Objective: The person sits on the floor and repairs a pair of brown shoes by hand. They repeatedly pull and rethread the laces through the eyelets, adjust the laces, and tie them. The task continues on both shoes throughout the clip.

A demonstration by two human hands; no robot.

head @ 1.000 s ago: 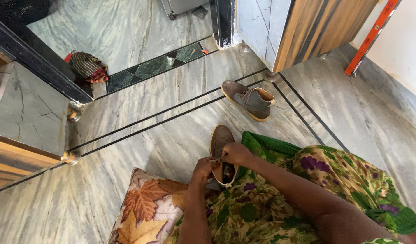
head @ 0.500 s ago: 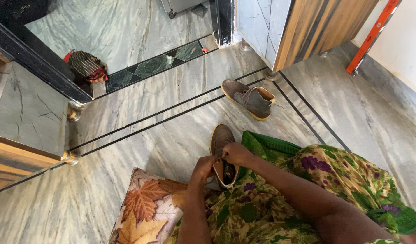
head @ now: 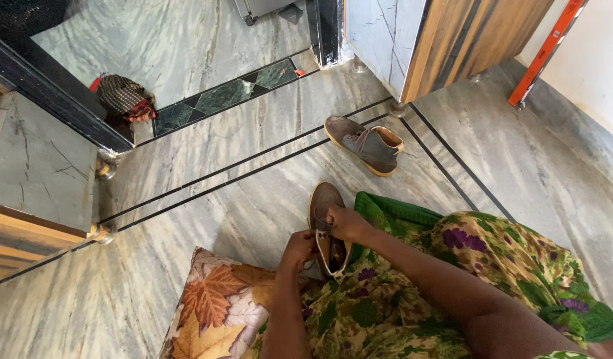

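From the head camera, looking down, a brown shoe [head: 326, 223] sits at the middle of the view, toe pointing to twelve o'clock, its open top tipped toward the person's lap. Both hands are on it. The left hand [head: 298, 250] grips the shoe's near edge from the seven o'clock side, fingers curled shut against the rim and what looks like a lace; how tightly it pinches cannot be told. The right hand [head: 348, 223] comes in from four o'clock and closes over the shoe's upper at the lacing, fingers pressed together on it, thumb side turned toward the toe.

The shoe rests between the marble floor [head: 253, 179] and a green flowered cloth [head: 453, 266] that covers the person's lap and spreads out toward three o'clock. At seven o'clock from the shoe lies a cushion [head: 213, 306] printed with orange leaves, touching the cloth.

A second shoe [head: 365, 143], the same brown with a darker ankle part, lies on the floor at one o'clock from the held one, well apart from it, on its side with the sole edge showing. At ten o'clock, far off, a dark checked bundle of cloth [head: 123, 98] sits against a black frame [head: 53, 93]. A wooden cabinet [head: 446, 40] stands at one o'clock, and an orange pole [head: 546, 53] leans at two o'clock by the wall.
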